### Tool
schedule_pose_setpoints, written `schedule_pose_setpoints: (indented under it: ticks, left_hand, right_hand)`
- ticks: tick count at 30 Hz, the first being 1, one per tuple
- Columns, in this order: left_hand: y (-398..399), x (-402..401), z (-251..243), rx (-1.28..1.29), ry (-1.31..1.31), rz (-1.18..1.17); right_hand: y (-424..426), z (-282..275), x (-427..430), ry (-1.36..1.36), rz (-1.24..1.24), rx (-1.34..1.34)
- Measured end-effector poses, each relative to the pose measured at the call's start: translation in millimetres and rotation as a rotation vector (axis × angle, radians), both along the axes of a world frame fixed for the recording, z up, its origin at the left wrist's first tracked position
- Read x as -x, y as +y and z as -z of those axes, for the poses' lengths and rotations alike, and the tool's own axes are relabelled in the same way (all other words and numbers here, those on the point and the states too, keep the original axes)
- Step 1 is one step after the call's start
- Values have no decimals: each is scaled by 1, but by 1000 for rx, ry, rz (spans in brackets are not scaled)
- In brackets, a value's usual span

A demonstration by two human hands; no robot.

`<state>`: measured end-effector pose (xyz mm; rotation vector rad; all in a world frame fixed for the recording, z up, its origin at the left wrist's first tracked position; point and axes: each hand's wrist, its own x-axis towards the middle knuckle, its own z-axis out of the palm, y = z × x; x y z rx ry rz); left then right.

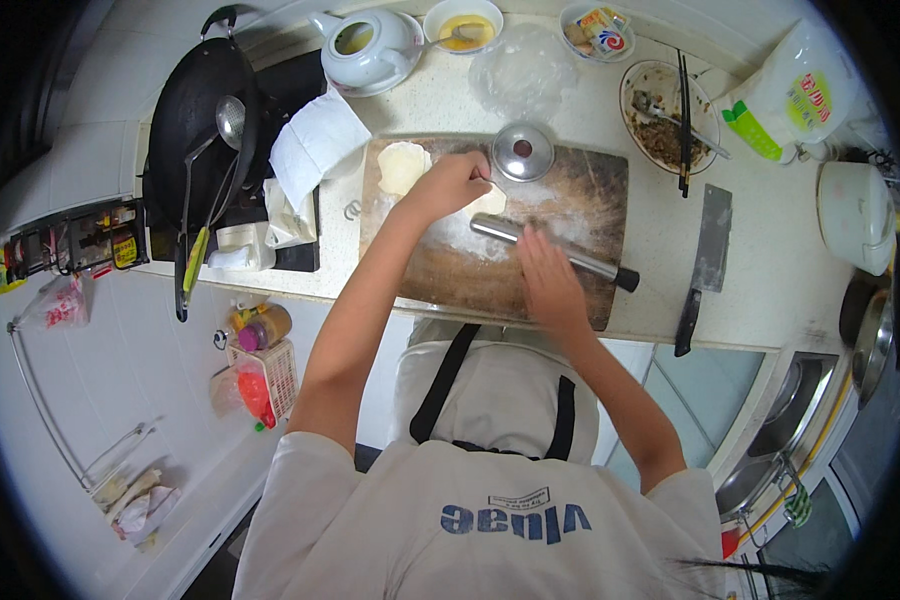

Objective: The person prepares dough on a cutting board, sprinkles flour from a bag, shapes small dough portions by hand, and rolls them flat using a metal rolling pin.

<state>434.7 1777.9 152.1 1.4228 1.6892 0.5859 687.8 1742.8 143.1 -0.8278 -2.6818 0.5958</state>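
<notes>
On the floured wooden cutting board [450, 277], my left hand [461, 180] pinches the edge of a small flattened round of dough [489, 201]. My right hand [547, 277] lies flat, fingers extended, on a metal rolling pin [585, 261] that slants across the board just below that dough. Flattened dough wrappers [403, 168] rest at the board's upper left, beside my left forearm. A round metal lid with a dark knob [523, 152] sits at the board's top edge, close to my left fingers.
A cleaver [712, 240] lies right of the board. Behind it stands a bowl of filling [664, 135] with a spoon and chopsticks. Along the back are a teapot [371, 56], a bowl of yellow liquid [463, 26] and a plastic bag [523, 71]. A black wok [195, 120] occupies the left.
</notes>
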Motion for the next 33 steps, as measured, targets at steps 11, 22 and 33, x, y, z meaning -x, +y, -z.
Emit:
schedule_pose_setpoints:
  ticks: [11,22,33]
  left_hand:
    - [-10,-1,14,85,-63,52]
    - [-21,-52,13,193,-675,-19]
    - [-29,-68,-40,-202,95,-317]
  right_hand:
    - [29,1,-10,76,62,25]
    - [59,-2,-35,368,372,226]
    - [91,-20,-42,-33,-109,87]
